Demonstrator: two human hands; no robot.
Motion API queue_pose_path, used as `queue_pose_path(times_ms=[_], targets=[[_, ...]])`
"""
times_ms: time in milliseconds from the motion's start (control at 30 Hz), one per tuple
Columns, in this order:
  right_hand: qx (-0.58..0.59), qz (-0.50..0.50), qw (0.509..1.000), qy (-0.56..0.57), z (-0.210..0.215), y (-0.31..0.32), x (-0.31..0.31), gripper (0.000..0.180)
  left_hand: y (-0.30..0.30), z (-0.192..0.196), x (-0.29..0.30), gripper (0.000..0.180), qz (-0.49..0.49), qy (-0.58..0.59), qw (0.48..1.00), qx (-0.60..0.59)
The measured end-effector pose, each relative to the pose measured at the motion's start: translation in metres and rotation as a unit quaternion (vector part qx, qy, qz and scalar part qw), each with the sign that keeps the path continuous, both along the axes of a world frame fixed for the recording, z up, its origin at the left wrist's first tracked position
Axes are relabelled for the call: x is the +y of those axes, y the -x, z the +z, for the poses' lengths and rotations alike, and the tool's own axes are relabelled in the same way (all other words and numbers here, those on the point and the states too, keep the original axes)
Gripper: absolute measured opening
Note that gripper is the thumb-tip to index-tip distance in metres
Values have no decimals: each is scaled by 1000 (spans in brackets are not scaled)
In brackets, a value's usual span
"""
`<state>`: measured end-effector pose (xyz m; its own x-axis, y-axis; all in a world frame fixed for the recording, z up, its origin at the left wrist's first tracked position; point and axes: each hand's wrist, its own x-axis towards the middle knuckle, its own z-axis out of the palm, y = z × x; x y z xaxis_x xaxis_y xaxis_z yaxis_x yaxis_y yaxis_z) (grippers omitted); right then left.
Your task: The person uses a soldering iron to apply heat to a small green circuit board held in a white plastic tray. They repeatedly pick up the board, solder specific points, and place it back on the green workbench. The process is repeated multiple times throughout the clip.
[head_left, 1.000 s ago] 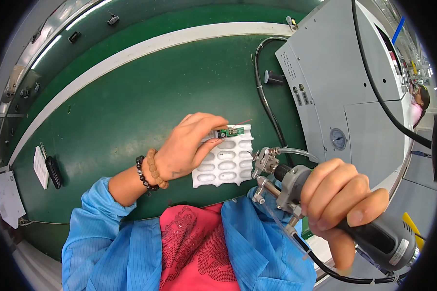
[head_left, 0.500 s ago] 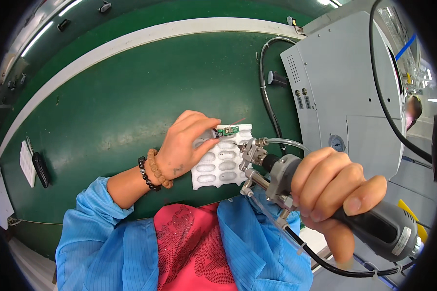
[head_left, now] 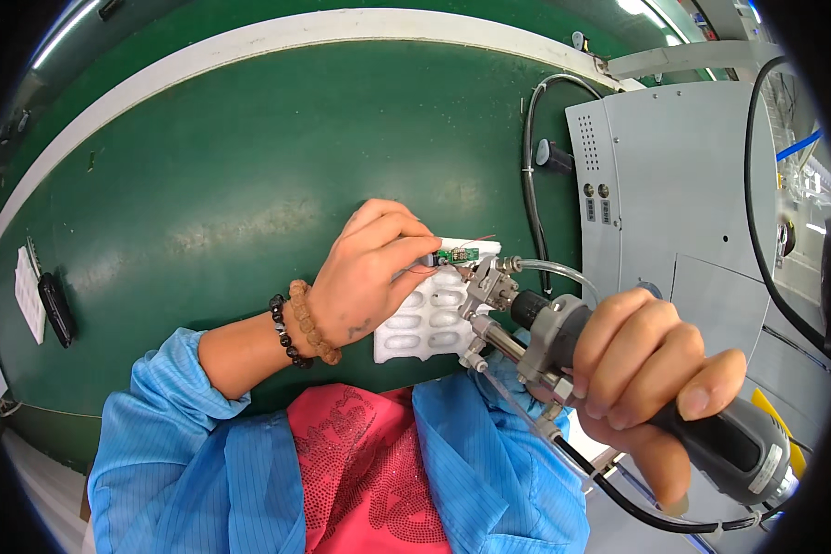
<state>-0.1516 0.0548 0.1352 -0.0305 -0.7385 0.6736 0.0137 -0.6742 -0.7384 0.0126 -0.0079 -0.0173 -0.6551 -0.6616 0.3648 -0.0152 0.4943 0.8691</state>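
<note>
My left hand (head_left: 369, 268) has its thumb and fingers closed on a small part, mostly hidden by the fingers, with a green circuit board (head_left: 462, 255) at its end. A thin red wire sticks out from the board. In my right hand (head_left: 651, 369) is a grey and black electric screwdriver (head_left: 734, 452), my fingers wrapped round its body. Its metal nose (head_left: 489, 284) carries clear tubes and points left, its tip close to the board; contact cannot be made out. Beneath both lies a white moulded tray (head_left: 403, 344) with oval pockets, partly covered.
A large grey machine (head_left: 674, 175) stands at the right, with a black cable (head_left: 528, 175) looping beside it on the green table (head_left: 231, 138). A black pouch-like item (head_left: 56, 309) and a white sheet (head_left: 29, 295) lie far left. A white ledge (head_left: 342, 25) borders the far side.
The view has shifted a little, moving the machine right and down in the picture. The screwdriver's nose and the circuit board have come closer together. Both hands keep their grips.
</note>
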Motion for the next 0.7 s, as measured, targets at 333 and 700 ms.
queue_pose_path(times_ms=[333,700], targets=[[7,20,999,-29,0,-4,-8,55,-4,-1,0,35,-5,-10,1000,7],[20,34,998,-40,3,-8,-11,57,-7,-1,-1,35,-8,-11,1000,12]])
